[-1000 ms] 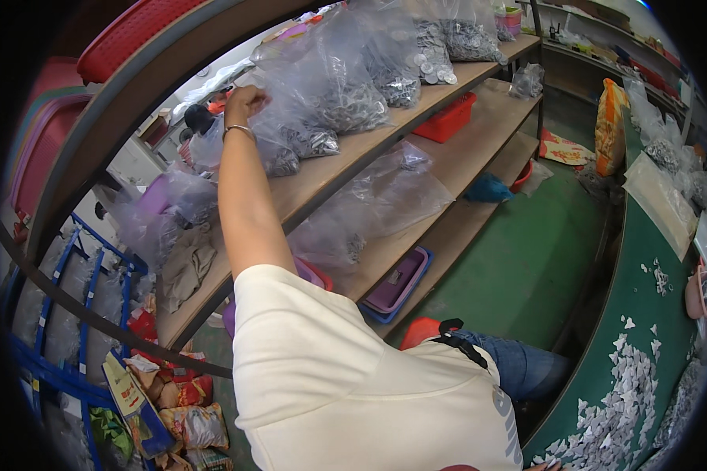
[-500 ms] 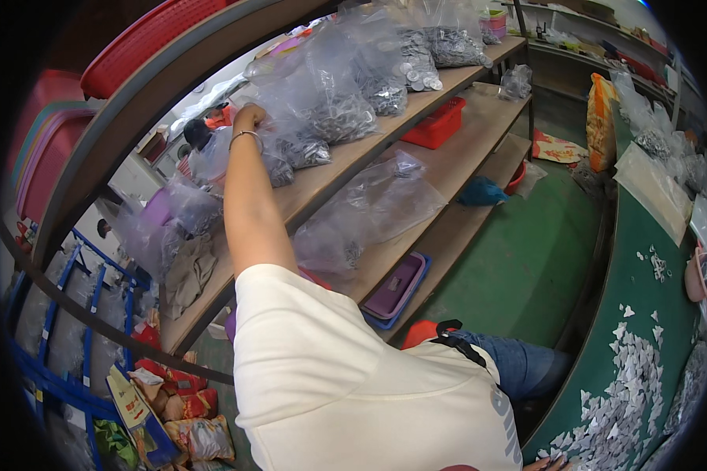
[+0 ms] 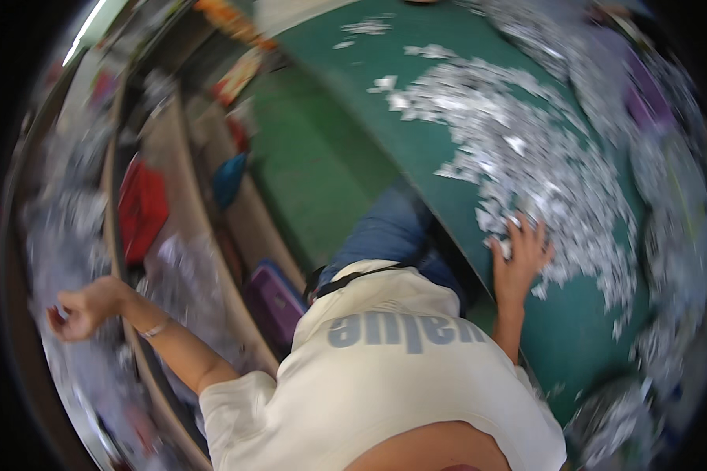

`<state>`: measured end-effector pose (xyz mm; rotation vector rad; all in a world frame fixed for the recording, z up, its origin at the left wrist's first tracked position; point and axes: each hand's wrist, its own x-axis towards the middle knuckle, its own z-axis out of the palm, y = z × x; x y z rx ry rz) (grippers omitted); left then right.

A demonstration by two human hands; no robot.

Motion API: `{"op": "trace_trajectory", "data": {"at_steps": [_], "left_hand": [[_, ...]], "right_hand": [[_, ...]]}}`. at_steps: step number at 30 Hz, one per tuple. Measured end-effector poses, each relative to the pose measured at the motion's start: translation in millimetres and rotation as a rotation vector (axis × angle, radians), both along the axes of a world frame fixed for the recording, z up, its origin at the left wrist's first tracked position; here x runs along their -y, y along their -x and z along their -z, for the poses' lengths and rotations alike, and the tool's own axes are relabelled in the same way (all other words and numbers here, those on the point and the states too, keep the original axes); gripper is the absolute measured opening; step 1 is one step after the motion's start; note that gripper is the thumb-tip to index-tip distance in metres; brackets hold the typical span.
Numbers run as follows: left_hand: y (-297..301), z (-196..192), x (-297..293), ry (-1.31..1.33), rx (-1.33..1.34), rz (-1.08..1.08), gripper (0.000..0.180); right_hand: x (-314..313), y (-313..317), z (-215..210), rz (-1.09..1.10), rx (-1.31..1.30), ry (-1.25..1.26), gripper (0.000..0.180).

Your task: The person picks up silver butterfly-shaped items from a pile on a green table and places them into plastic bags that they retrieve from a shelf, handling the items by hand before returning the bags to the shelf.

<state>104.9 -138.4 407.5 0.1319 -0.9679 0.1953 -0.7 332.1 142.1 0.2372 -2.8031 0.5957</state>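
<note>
My left hand [image 3: 90,308] is raised at the left, over the shelf lined with clear plastic bags [image 3: 67,228]. Its fingers are loosely curled and apart, with nothing visible in them. My right hand [image 3: 522,255] rests with spread fingers at the near edge of a wide scatter of small, flat silvery pieces [image 3: 518,145]. These pieces lie loose on the green tabletop [image 3: 558,334], and motion blur hides their exact shape.
Stacked wooden shelves [image 3: 182,169] on the left hold a red basket [image 3: 141,208], a blue bag [image 3: 228,180] and a purple tray [image 3: 275,306]. More filled bags [image 3: 672,235] line the table's far right side. Green floor [image 3: 310,153] lies between shelves and table.
My view has swung right, from the shelf toward the table. My left hand has come away from the bags on the upper shelf. My right hand now shows fully on the pieces.
</note>
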Motion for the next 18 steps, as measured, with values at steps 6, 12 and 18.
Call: {"op": "trace_trajectory", "data": {"at_steps": [6,12,18], "left_hand": [[154.2,126.8,-199.7,-0.043,1.131,0.714,0.019],[196.6,233.5,-308.8,0.396,2.059,1.163,0.064],[195.6,260.3,-330.6,0.565,1.996,1.128,0.058]], "right_hand": [[-10.2,-0.2,-1.9,0.088,-0.049,0.165,0.029],[-17.4,-4.7,-19.2,0.151,-0.142,0.201,0.031],[-16.7,-5.8,-15.9,0.209,0.129,-0.095,0.062]]}}
